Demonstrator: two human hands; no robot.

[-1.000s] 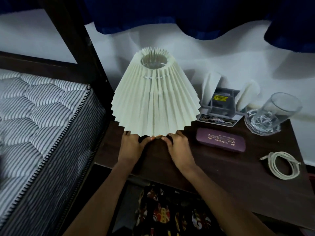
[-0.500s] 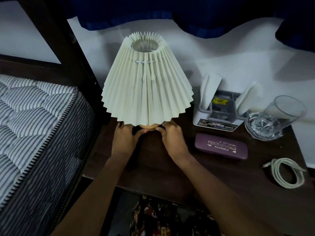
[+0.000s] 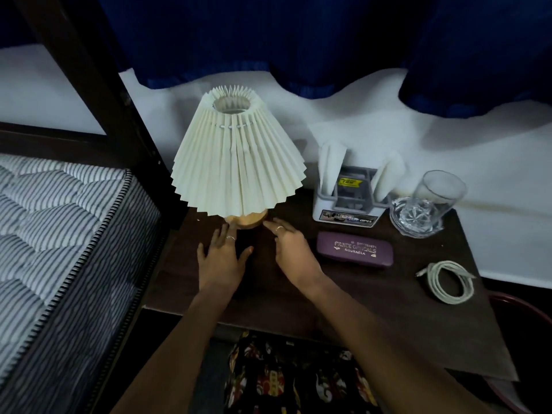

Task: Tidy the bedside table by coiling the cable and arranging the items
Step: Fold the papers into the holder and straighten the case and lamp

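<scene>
On the table's left end, by the bed (image 3: 59, 222), both hands have just come off the lamp (image 3: 239, 162): half a second ago they cupped its wooden base, now the left hand (image 3: 222, 258) and right hand (image 3: 291, 249) lie open, each grip apart, fingertips just beside the base. So the lamp seems placed. 1 coiled cable (image 3: 448, 282) sits at the table's (image 3: 373, 309) right edge, well apart from the glasses case (image 3: 354, 249), the organiser (image 3: 346, 195) and the glass (image 3: 427, 204). Little looks left.
</scene>
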